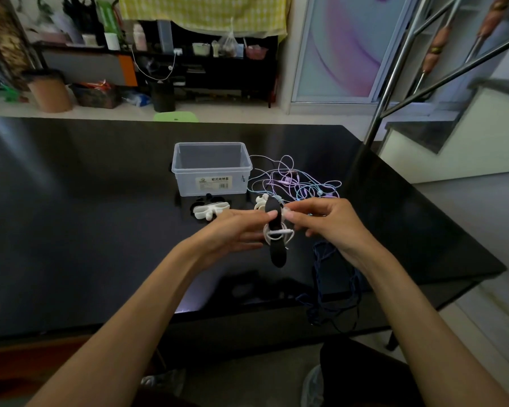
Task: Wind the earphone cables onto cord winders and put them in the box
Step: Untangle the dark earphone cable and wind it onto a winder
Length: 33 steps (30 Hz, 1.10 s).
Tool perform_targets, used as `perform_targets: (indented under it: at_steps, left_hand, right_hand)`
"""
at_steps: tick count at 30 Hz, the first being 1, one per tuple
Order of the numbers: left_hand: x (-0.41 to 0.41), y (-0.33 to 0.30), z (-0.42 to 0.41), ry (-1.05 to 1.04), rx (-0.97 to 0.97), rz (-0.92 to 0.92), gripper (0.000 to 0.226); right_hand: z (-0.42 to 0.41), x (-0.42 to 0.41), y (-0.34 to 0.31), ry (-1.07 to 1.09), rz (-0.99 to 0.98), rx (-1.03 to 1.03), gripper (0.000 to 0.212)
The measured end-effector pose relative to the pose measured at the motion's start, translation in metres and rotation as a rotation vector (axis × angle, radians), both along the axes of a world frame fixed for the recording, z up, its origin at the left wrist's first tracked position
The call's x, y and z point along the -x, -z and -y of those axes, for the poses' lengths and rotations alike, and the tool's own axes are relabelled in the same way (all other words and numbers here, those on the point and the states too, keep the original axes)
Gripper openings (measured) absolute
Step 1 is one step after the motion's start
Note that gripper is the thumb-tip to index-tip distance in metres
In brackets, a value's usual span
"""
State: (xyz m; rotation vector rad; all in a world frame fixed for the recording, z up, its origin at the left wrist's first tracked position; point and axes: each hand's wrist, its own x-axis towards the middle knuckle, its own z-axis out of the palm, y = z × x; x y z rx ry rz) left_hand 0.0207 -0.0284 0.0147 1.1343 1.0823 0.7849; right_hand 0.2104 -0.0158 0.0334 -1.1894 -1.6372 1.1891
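Note:
My left hand pinches the top of a black cord winder held upright above the table. A white earphone cable is wound around the winder's middle. My right hand pinches the white cable's end beside the winder's top. A clear plastic box stands open behind my hands and looks to hold nothing. To its right lies a tangle of purple, blue and white earphone cables. White cord winders lie in front of the box, one more behind my hands.
The black glossy table carries a dark phone with a dark cord under my right wrist. A metal stair rail rises at the table's far right corner. Shelves with clutter stand behind the table.

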Motion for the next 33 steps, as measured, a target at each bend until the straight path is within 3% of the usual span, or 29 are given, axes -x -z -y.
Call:
perform_targets:
  at_steps: [5, 10, 18, 21, 24, 30, 31, 33]
  left_hand:
    - [0.003, 0.002, 0.0, -0.055, -0.015, -0.022, 0.028]
    - [0.006, 0.0, 0.0, -0.128, -0.014, -0.084, 0.026]
    - [0.027, -0.01, -0.008, -0.371, 0.038, -0.038, 0.031]
    - [0.034, -0.017, -0.012, -0.305, 0.009, -0.114, 0.016]
    - [0.041, -0.021, -0.02, -0.274, -0.02, -0.198, 0.019]
    - [0.058, -0.028, -0.043, -0.263, -0.191, -0.369, 0.04]
    - [0.063, -0.029, -0.05, -0.298, -0.245, -0.419, 0.038]
    - [0.079, -0.028, -0.069, -0.382, -0.383, -0.712, 0.03]
  right_hand:
    - [-0.001, -0.002, 0.001, -0.116, 0.071, 0.104, 0.026]
    - [-0.004, -0.002, -0.001, -0.028, -0.006, 0.199, 0.017]
    - [-0.02, 0.029, -0.001, -0.147, 0.191, 0.247, 0.035]
    - [-0.033, 0.038, -0.007, -0.173, 0.32, 0.21, 0.049]
    - [-0.039, 0.045, -0.011, -0.256, 0.38, 0.21, 0.037]
    - [-0.053, 0.047, -0.01, -0.235, 0.22, 0.253, 0.029]
    - [-0.057, 0.046, -0.012, -0.222, 0.244, 0.236, 0.028]
    - [-0.066, 0.045, -0.02, -0.218, 0.316, 0.208, 0.023]
